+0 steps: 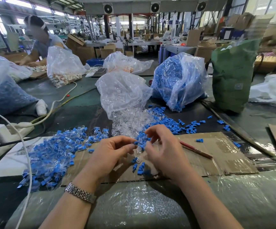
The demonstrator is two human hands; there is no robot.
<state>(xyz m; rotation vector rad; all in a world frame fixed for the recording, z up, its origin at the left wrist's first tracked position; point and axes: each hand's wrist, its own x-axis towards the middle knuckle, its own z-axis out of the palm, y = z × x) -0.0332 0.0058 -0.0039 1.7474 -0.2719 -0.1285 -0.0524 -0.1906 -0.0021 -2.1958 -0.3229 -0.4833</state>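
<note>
Cardboard point(216, 151): flat on the worktop point(77, 113).
Left hand point(110, 154): over the cardboard's middle, thumb and forefinger pinching a blue plug point(136, 142).
Right hand point(163, 151): beside it, pinching a clear cap point(139, 149) against the plug.
Pile of blue pieces point(51, 156): on the cardboard's left edge.

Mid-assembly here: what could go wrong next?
1. The left hand only pinches the blue piece by its tip, beside the clear piece at the right hand; it may slip.
2. Dropped, it could vanish among the loose blue pieces below.
3. The white cable crosses the blue-and-clear pile and may drag parts off.
</note>
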